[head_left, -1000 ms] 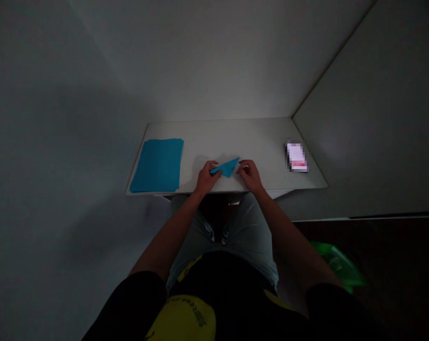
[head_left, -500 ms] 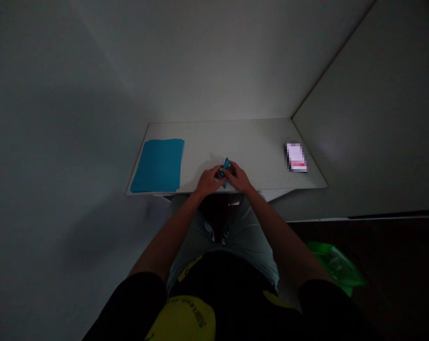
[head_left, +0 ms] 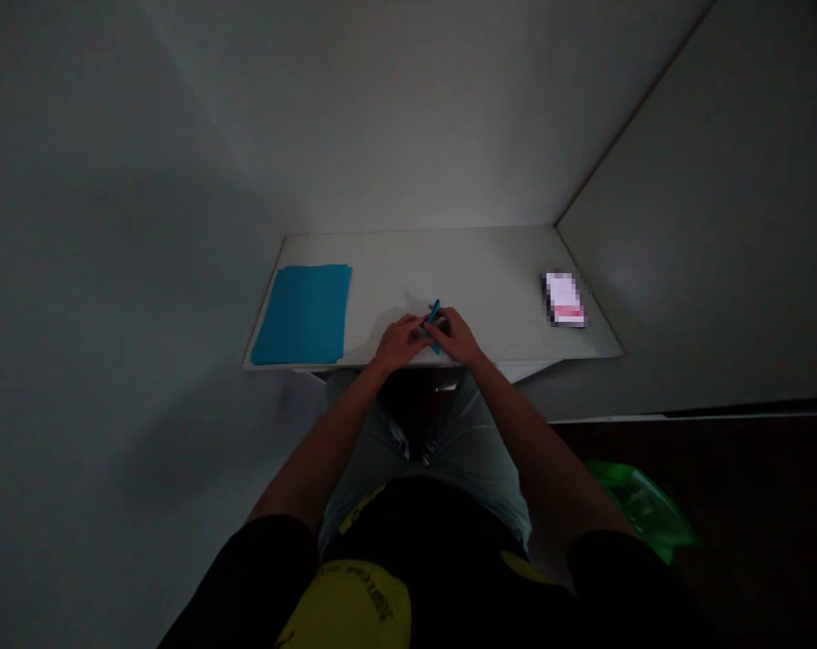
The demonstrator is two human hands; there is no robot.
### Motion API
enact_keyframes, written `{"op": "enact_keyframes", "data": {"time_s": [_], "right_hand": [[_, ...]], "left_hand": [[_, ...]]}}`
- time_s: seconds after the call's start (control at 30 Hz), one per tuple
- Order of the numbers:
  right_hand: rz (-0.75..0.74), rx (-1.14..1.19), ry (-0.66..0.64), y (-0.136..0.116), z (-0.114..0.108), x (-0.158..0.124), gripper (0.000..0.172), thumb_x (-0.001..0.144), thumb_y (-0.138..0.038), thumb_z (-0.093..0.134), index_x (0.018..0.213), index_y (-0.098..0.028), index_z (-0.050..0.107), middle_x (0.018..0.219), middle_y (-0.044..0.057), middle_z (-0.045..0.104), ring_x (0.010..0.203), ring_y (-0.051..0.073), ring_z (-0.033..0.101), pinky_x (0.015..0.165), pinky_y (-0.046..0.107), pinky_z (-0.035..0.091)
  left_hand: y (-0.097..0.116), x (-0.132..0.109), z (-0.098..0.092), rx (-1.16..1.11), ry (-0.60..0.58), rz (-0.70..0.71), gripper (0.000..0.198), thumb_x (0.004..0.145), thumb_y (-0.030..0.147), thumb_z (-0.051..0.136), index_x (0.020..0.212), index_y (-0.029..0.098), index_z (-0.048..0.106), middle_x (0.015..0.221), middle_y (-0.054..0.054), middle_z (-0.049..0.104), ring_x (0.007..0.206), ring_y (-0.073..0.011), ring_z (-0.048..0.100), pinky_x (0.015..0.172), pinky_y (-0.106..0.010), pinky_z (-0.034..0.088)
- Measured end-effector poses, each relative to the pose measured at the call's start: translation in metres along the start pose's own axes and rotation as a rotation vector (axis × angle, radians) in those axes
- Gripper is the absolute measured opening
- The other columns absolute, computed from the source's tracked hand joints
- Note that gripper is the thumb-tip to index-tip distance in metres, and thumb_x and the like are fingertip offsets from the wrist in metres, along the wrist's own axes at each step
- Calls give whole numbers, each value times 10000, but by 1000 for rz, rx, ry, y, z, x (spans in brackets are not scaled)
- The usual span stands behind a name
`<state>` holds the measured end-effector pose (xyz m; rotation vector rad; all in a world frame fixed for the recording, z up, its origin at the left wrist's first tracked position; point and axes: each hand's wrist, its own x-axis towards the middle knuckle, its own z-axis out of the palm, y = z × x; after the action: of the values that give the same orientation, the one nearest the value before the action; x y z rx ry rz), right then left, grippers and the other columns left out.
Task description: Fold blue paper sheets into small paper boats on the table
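Note:
A small, narrow piece of folded blue paper [head_left: 435, 312] is held just above the near edge of the white table [head_left: 482, 261]. My left hand [head_left: 400, 342] is closed, its fingertips and thumb meeting at the paper's left side. Pinching it from the right is my right hand [head_left: 457, 337], fingers bent around it. The paper stands tilted, its tip showing beyond the fingers and its lower end below them. Much of its middle is hidden by my fingers.
A stack of blue paper sheets [head_left: 302, 315] lies on the table's left end. On the right end rests a phone with a lit, blurred screen [head_left: 564, 299]. Walls border the table behind and at the sides. A green translucent plastic item [head_left: 642, 509] is at the lower right.
The folded paper has shifted slightly right and leans more to the right. My left fingers have moved closer in against my right hand, and less of the paper shows.

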<state>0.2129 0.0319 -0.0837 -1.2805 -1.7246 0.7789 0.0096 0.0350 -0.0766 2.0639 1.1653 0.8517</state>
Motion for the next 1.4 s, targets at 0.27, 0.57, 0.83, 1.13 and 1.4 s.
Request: {"op": "enact_keyframes", "data": {"time_s": [0.27,0.57,0.83,1.13,1.4], "right_hand": [[82,115,-47,0,-4,0,662,988,-573,676,1529,-205,575,1179,110,767,872,233,739,866,422,639],[77,143,-104,3,-10,1,824,899,-572,777,1588,-213,504,1212,126,777,861,249,782,806,409,663],[68,121,-131,11,-15,1,844,910,-478,743,1645,-207,428,1250,150,757,851,252,782,792,422,668],[37,52,-104,8,-10,-1,787,885,-337,669,1617,-177,428,1148,110,735,745,196,708,720,364,604],[6,23,-49,-3,-9,-2,616,904,-333,634,1503,-208,561,913,22,721,708,177,634,705,313,537]], "left_hand": [[-1,0,1,-104,33,-16,588,934,360,816,1497,265,678,1143,-37,745,877,-162,711,900,-305,586],[2,0,-1,-94,1,-29,520,949,336,788,1459,273,711,1150,-43,784,879,-173,728,873,-301,578],[-1,0,-2,-74,-19,-44,522,977,319,742,1493,265,680,1196,-39,803,906,-172,744,912,-306,581],[9,-2,-3,-79,59,-131,650,916,225,723,1551,206,586,998,-20,767,844,-162,701,842,-289,563],[18,-4,-6,-59,66,-149,715,886,213,681,1589,227,552,870,21,717,744,-157,639,746,-274,510]]}}
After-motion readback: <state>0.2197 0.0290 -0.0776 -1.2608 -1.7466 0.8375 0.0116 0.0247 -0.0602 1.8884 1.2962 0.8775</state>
